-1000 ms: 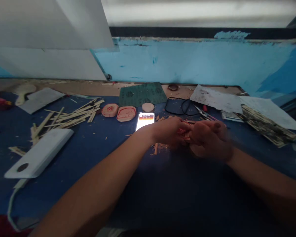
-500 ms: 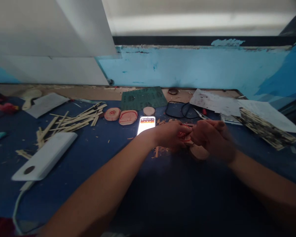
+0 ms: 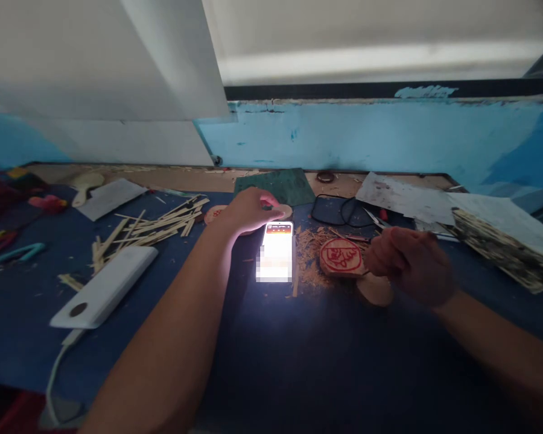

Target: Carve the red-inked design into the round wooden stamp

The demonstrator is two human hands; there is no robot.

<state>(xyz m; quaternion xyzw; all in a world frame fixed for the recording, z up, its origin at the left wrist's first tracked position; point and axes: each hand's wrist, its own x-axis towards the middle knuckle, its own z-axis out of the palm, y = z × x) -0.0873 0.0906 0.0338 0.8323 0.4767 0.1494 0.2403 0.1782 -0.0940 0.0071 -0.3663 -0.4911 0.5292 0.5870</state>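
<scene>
While the left hand (image 3: 248, 211) hangs with fingers loosely curled at the far end of the lit phone (image 3: 277, 250), near a small plain disc (image 3: 288, 211), the right hand (image 3: 409, 262) is closed in a fist, apparently around a thin tool (image 3: 367, 273) whose tip shows beside the red-marked disc (image 3: 341, 256). In this dim light I cannot tell whether the left fingers grip anything. The red-marked disc lies face up on the blue table (image 3: 294, 361), with wood shavings (image 3: 308, 262) scattered along its left side and a larger plain disc (image 3: 375, 292) at its lower right. Judging by those shavings, the step in hand is carving the red design, with neither hand bracing the piece; the next cut calls for the left hand to steady it, clear of the tip.
</scene>
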